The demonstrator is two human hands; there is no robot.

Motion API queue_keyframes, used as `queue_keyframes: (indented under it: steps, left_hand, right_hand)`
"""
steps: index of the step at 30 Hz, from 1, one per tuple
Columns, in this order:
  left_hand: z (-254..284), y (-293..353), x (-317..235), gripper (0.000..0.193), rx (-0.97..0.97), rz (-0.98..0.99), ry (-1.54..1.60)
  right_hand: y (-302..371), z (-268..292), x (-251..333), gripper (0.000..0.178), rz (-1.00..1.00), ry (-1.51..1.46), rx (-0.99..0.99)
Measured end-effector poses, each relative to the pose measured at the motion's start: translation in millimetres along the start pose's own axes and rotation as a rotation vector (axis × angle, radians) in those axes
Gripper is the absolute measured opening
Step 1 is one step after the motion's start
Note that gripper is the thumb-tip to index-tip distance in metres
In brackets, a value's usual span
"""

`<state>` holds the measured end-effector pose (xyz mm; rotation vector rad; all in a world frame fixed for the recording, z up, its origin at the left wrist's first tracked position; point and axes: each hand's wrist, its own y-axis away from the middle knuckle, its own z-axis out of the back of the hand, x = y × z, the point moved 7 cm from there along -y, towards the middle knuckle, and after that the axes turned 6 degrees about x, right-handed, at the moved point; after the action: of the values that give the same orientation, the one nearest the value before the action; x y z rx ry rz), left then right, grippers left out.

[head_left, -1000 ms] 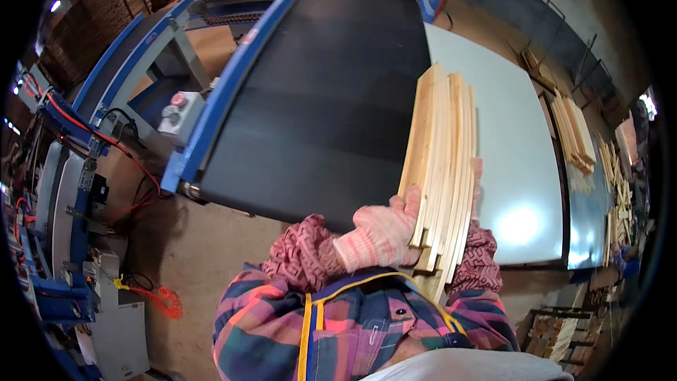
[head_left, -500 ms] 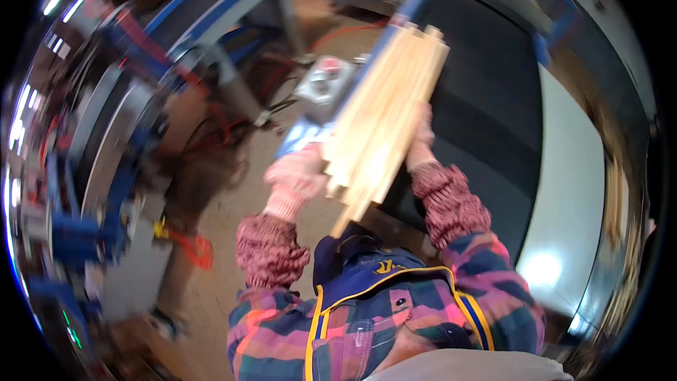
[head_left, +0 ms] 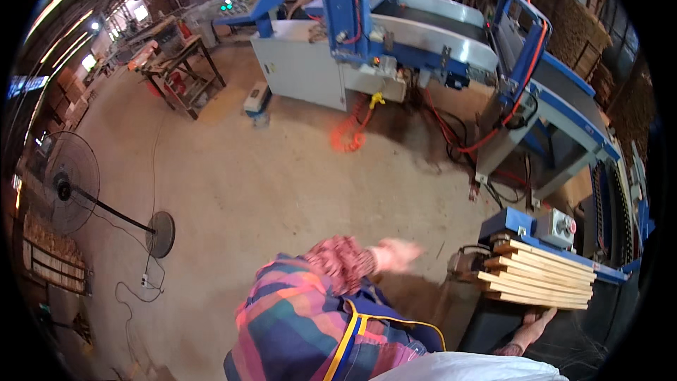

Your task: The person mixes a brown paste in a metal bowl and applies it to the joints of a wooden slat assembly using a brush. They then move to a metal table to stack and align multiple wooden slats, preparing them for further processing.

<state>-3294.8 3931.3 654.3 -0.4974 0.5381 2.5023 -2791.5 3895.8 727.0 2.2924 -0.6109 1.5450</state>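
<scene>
My left hand is off the wood, out over the floor in front of my body. Motion smears its fingers, and nothing shows in it. At the lower right a stack of pale wooden strips lies on the dark conveyor belt, its left ends uneven. My right hand is beside the stack's near edge, fingers stretched out and touching the lowest strip. Knitted sleeve covers sit over my plaid sleeves.
A grey control box with a red button stands just beyond the strips. Blue-framed machinery runs across the back. A coiled orange hose hangs to the floor. On the left stand a pedestal fan and its trailing cord; a small workbench is farther back.
The view has swung left. Both hands held the strips before; now the strips rest on the belt, my left hand has come away, and my right hand stays at their edge.
</scene>
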Motion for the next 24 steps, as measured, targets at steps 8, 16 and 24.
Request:
queue_keyframes:
  steps: [8, 16, 24]
  left_hand:
    - [-82.4, 190.1, 126.7, 0.062, 0.251, 0.246, 0.085]
    - [-75.2, 358.6, 325.2, 0.063, 0.013, 0.456, 0.399]
    - [-108.5, 670.3, 459.6, 0.068, -0.293, 1.271, 0.561]
  right_hand:
    - [162.9, -180.6, -50.6, 0.053, 0.688, 0.635, -0.072]
    - [474.0, -579.5, -328.7, 0.034, -0.395, 0.264, 1.096]
    - [690.0, -735.7, -368.5, 0.050, 0.127, 1.127, 2.480]
